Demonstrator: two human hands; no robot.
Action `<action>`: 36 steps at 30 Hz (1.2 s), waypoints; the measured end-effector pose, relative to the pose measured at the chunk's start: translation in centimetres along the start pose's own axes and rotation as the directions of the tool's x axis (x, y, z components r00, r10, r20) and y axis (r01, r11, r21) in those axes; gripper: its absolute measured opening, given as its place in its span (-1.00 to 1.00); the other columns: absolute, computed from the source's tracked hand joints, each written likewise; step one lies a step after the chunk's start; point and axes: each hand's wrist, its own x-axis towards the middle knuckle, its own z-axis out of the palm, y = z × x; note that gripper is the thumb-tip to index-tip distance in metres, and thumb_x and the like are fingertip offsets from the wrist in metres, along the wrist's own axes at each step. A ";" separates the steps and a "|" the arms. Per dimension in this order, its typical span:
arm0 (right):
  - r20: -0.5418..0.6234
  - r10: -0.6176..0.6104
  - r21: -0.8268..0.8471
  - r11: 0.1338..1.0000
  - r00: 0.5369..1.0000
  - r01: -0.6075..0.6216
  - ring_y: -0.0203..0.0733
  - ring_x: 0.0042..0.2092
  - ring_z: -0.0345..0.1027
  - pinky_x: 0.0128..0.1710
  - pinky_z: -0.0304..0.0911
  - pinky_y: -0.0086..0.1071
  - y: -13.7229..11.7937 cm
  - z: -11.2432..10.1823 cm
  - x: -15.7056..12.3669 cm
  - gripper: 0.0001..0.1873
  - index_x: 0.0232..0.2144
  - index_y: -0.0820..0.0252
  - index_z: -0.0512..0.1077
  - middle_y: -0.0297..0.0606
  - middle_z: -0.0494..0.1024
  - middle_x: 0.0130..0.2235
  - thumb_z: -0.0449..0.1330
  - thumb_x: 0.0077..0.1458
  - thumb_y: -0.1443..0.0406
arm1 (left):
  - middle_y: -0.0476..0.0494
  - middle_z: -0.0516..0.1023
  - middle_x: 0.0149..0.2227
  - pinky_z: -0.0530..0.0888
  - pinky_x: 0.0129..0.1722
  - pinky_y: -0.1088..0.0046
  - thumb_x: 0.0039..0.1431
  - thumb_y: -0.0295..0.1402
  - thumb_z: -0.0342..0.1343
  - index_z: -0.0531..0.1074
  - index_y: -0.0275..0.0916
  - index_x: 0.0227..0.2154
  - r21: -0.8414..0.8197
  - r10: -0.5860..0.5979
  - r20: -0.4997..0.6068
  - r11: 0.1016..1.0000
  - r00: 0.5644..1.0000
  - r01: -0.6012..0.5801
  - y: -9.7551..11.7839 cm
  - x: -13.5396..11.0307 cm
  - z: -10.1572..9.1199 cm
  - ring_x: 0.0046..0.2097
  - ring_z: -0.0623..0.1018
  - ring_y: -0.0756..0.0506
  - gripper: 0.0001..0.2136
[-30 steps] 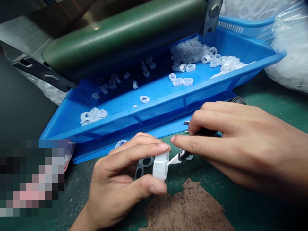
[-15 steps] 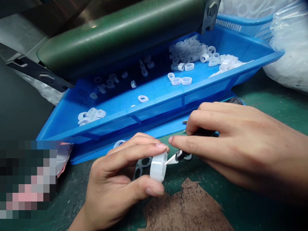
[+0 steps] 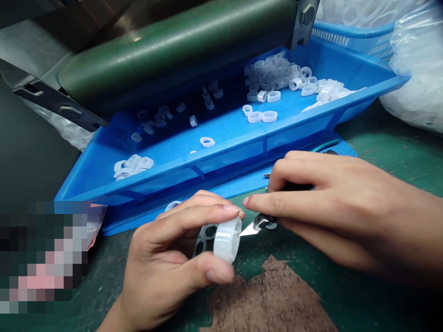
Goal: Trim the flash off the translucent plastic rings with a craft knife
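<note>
Between the thumb and fingers of my left hand (image 3: pixel 180 253) is a translucent white plastic ring (image 3: pixel 226 240), held on edge with its opening turned to the right. My right hand (image 3: pixel 332 207) is closed around a dark-handled craft knife (image 3: pixel 260 224). The knife's pointed blade reaches left to the ring's near rim; whether it touches the plastic I cannot tell. Behind my left fingers, more white ring pieces (image 3: pixel 204 237) lie on the green table. Another pale piece (image 3: pixel 272 226) shows partly beneath the knife.
A blue tray (image 3: pixel 263 143) with many loose white rings (image 3: pixel 273 74) stands behind my hands, under a green roller (image 3: pixel 180 50). A torn brown sheet (image 3: pixel 270 299) lies in front. At the right are a bulging clear bag (image 3: pixel 415 78) and a blue basket (image 3: pixel 356 31).
The ring has turned slightly in my left fingers, and the knife blade shows more of its flat side. Both hands stay nearly in place; the view has shifted a little.
</note>
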 end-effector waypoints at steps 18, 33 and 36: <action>0.015 0.028 0.084 0.996 0.999 -0.029 -0.10 -0.30 0.35 -0.36 0.12 -0.19 -0.1 0.5 -0.2 -0.57 -0.06 0.14 0.81 -0.26 0.59 -0.23 0.12 0.62 0.43 | -0.12 0.95 -0.08 0.79 0.02 0.28 0.34 -0.09 0.68 0.90 0.05 0.12 -0.064 0.040 0.081 0.997 0.996 -0.034 0.2 0.4 0.1 -0.04 0.83 -0.20 -0.65; 0.015 0.035 0.061 0.997 0.999 -0.036 -0.09 -0.28 0.33 -0.33 0.11 -0.16 -0.1 0.5 -0.4 -0.62 -0.08 0.13 0.79 -0.27 0.58 -0.22 0.15 0.59 0.44 | -0.12 0.95 -0.10 0.79 0.00 0.29 0.32 -0.10 0.69 0.91 0.05 0.11 -0.056 0.029 0.088 0.998 0.996 -0.025 0.2 0.6 0.2 -0.06 0.84 -0.21 -0.66; -0.010 0.025 0.053 0.998 1.000 -0.024 -0.08 -0.28 0.32 -0.32 0.08 -0.14 -0.1 0.8 -0.7 -0.62 -0.10 0.12 0.76 -0.26 0.59 -0.21 0.13 0.59 0.44 | -0.16 0.95 -0.10 0.80 -0.01 0.26 0.34 -0.12 0.68 0.91 0.02 0.10 -0.057 0.045 0.088 0.998 0.995 -0.040 0.1 0.7 0.2 -0.07 0.85 -0.22 -0.68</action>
